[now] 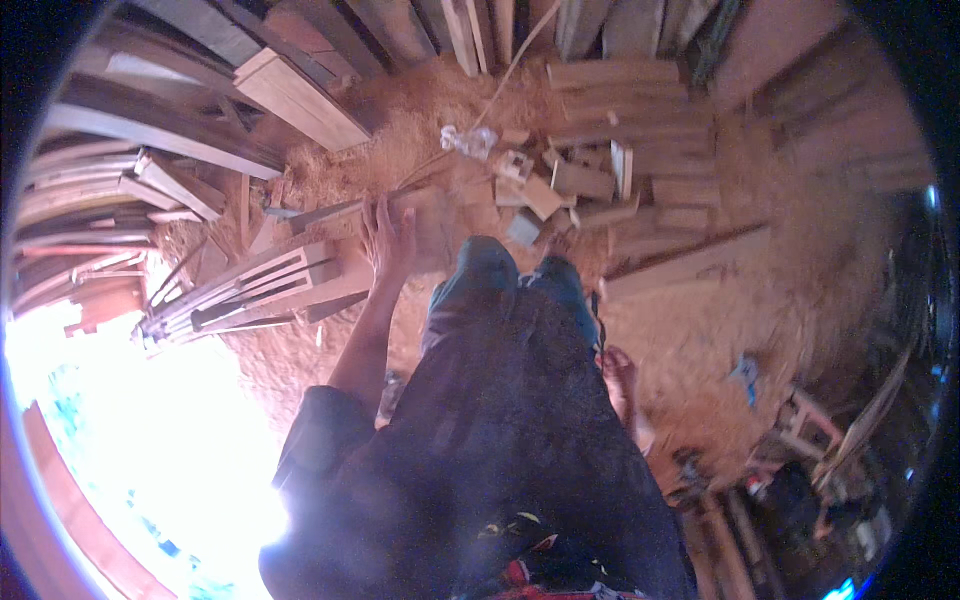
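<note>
Head view. The left grip (pixel 390 240) is extended, fingers straight and slightly parted, with nothing visibly held. It is positioned over or beside a flat board (pixel 430 228); contact cannot be confirmed. The slotted timber pieces (pixel 265 285) lie to the left of this grip. The right grip (pixel 618 370) is beside the right leg; its fingers are partly hidden, and whether it is closed or holds anything cannot be told.

Progress, as judged from the layout: the flat boards (pixel 635 108) at upper right appear already arranged side by side. The offcuts (pixel 545 195) form a loose, unsorted heap ahead of the knees, near the clear plastic (pixel 470 140). The long board (pixel 690 265) lies apart, at a slant. No board is visibly lifted, so handling appears incomplete.
</note>
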### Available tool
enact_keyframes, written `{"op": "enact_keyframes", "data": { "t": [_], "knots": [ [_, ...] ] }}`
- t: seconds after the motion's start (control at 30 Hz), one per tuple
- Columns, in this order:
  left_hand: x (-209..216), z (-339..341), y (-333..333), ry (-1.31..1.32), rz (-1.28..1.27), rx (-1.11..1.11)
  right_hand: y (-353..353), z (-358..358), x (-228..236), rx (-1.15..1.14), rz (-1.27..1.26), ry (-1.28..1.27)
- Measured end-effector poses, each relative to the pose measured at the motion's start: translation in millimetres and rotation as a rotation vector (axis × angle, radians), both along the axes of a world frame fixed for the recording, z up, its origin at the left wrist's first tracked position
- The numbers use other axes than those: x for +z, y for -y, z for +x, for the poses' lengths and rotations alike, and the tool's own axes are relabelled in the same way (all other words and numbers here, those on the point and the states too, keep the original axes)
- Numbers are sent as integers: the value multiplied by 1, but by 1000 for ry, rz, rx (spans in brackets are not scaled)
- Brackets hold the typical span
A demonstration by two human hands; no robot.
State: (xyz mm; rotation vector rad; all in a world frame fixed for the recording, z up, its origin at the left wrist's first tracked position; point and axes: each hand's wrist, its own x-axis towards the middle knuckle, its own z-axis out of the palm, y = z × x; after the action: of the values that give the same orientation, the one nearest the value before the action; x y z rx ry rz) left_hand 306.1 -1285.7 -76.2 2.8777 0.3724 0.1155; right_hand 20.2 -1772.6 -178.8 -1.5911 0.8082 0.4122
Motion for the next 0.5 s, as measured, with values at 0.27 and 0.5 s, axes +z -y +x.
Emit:
{"op": "enact_keyframes", "data": {
  "t": [0.27,0.5],
  "knots": [
    [6,8,50,-22,-62,185,343,274,38,-362,8,92],
    [20,7,50,-63,-143,227,104,462,179,291,-243,124]
  ]
}}
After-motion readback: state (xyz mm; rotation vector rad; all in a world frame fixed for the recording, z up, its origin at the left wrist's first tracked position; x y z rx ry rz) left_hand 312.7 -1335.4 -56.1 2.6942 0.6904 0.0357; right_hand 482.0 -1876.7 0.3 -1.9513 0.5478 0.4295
